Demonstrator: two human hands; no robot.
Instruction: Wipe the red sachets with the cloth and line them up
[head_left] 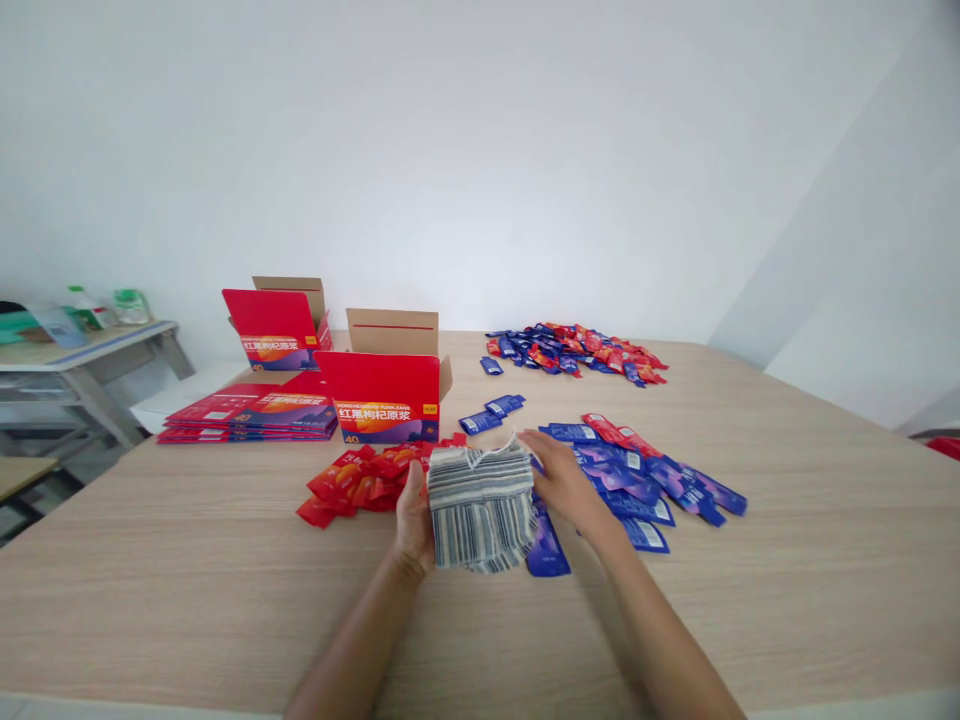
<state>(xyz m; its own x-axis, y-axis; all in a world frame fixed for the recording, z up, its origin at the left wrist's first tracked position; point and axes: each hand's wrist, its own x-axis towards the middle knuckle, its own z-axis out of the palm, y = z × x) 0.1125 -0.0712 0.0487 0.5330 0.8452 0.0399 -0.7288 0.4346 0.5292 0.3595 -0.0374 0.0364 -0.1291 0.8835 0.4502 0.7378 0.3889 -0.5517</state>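
A folded cloth [481, 508] with grey, blue and white stripes is held up between both hands, above the near middle of the table. My left hand [415, 520] grips its left edge, the fingers partly hidden behind it. At the upper right corner, my right hand [562, 475] has its fingers closed on the cloth, near a loose white thread. Red sachets [349, 482] lie in a pile just left of the cloth, and a spread of blue sachets [626, 480] with a few red ones lies to its right.
An open red box [386, 395] stands behind the red sachets. Flattened red cartons [251, 408] and another open box [274, 330] are at the left. A mixed heap of sachets [570, 350] lies at the table's back. A side table [82, 350] holds bottles.
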